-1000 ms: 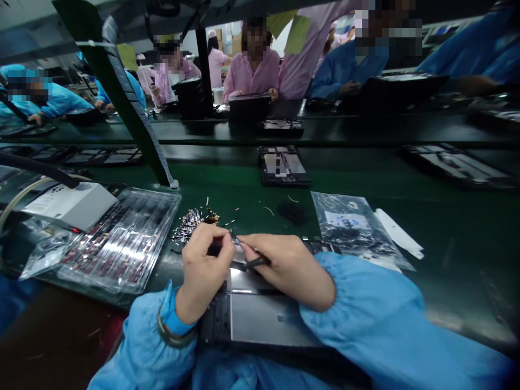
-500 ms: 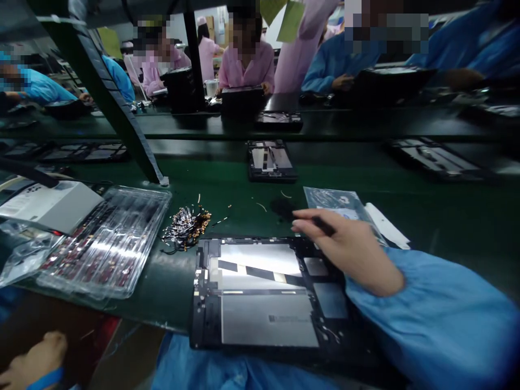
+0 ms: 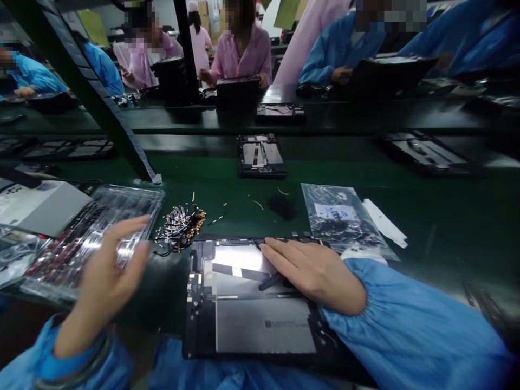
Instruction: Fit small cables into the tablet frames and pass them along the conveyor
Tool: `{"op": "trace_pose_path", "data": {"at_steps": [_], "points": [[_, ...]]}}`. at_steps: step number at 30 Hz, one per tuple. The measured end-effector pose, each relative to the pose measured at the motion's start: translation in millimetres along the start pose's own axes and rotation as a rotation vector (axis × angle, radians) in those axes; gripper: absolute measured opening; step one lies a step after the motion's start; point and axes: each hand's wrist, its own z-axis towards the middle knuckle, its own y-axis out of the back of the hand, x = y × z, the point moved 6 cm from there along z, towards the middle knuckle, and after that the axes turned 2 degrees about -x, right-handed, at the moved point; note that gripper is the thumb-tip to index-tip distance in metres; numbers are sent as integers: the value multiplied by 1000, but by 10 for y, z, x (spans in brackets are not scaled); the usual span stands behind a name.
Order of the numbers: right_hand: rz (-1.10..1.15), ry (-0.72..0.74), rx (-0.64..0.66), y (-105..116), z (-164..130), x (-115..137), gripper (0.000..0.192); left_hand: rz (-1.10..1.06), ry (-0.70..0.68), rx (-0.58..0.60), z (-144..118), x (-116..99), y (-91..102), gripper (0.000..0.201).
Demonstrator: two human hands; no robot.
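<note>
My right hand lies flat on the open tablet, fingers long and close together, with a thin black tool tucked under them. The tablet is a dark frame with shiny grey metal plates, at 6 o'clock. My left hand is spread wide and blurry, over the clear bumpy plastic tray at 9 o'clock. A pile of tiny gold parts sits at 11 o'clock of the tablet.

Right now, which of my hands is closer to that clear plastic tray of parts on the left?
Left. The left hand hovers open over the near right corner of the clear plastic tray. The right hand rests flat on the opened tablet, well to the tray's right.
</note>
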Motion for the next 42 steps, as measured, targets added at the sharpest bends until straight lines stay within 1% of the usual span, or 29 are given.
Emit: {"op": "trace_pose_path", "data": {"at_steps": [1, 3, 5, 7, 9, 13, 17, 22, 24, 31, 42], "points": [[8, -4, 3, 4, 11, -6, 32, -7, -128, 85, 70, -187, -190, 27], [24, -6, 11, 24, 43, -15, 32, -31, -330, 302, 141, -514, -584, 22], [35, 3, 30, 41, 78, -16, 32, -43, -471, 455, 158, -744, -886, 19], [30, 10, 48, 53, 103, -12, 32, -40, -559, 534, 157, -868, -1076, 19], [3, 20, 55, 59, 111, -4, 31, -30, -606, 571, 151, -913, -1178, 19], [-13, 20, 65, 76, 99, -1, 31, -19, -625, 585, 140, -904, -1226, 20], [82, -56, 126, 110, 62, -60, 36, 9, -651, 576, 125, -914, -1224, 23], [117, -89, 166, 166, -60, -125, 36, 37, -658, 600, 116, -912, -1251, 43], [94, -93, 166, 172, -114, -133, 35, 59, -684, 603, 107, -911, -1258, 47], [22, -82, 152, 142, -178, -106, 31, 119, -746, 569, 73, -920, -1264, 44], [25, -82, 162, 128, -183, -119, 32, 120, -749, 527, 54, -926, -1268, 44]]}}
